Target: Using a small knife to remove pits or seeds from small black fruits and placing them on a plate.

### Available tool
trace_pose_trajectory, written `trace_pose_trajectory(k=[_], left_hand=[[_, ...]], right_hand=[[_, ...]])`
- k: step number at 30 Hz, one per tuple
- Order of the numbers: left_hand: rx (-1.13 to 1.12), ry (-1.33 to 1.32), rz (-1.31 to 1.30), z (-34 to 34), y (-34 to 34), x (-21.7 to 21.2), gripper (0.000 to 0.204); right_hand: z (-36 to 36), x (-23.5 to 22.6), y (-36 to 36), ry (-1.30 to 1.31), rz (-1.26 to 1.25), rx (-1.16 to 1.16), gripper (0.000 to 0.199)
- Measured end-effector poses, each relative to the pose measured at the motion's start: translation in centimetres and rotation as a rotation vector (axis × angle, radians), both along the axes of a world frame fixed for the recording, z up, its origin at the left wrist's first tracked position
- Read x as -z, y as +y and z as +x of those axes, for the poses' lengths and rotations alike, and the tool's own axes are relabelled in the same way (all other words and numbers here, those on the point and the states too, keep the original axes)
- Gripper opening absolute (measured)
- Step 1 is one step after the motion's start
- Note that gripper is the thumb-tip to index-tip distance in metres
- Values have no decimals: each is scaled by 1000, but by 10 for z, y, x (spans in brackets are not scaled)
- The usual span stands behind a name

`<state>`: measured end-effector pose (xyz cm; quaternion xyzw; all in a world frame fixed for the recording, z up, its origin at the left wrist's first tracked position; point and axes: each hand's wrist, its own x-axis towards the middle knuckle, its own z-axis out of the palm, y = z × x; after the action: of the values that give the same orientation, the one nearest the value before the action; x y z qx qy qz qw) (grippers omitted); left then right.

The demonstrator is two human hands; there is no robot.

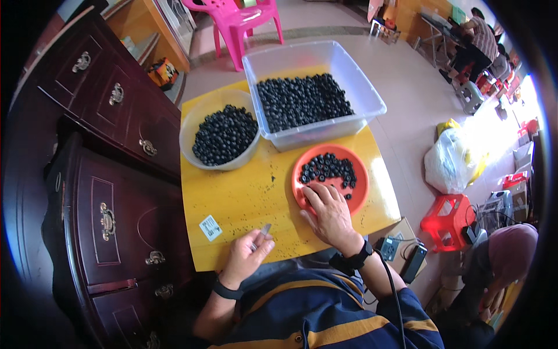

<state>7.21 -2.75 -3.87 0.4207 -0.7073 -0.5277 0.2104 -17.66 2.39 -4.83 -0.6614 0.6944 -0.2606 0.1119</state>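
Observation:
On the yellow table, an orange plate (361, 198) holds a loose group of small black round pieces with holes (328, 167), like little wheels. My right hand (331, 215) reaches over the plate's near rim, its thumb apart from the fingers and the fingertips at the nearest pieces. Whether a piece lies under the fingertips is hidden. Close to the table's near edge, my left hand (247, 256) is closed round a small knife (265, 230) with its blade pointing up and away. Tiny black scraps dot the tabletop between the hands.
Behind the plate stands a clear rectangular bin (322, 131) of black pieces, with a round translucent tub (186, 139) of them to its left. A white label (210, 228) lies on the table (232, 192). Dark drawers (125, 215) flank the left; a red stool (447, 221) and other people are right.

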Motion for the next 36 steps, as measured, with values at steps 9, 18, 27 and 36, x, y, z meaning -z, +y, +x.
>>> trace_pose_trajectory(k=[9, 18, 27, 36], left_hand=[[62, 66, 35, -5, 19, 25, 20], [130, -71, 59, -13, 26, 17, 27], [81, 12, 71, -19, 25, 27, 26], [155, 39, 127, -31, 22, 23, 25]], right_hand=[[3, 8, -4, 172, -9, 9, 55], [3, 1, 1, 129, 45, 4, 38], [-3, 13, 2, 124, -7, -50, 27], [-5, 14, 1, 21, -1, 24, 29]])
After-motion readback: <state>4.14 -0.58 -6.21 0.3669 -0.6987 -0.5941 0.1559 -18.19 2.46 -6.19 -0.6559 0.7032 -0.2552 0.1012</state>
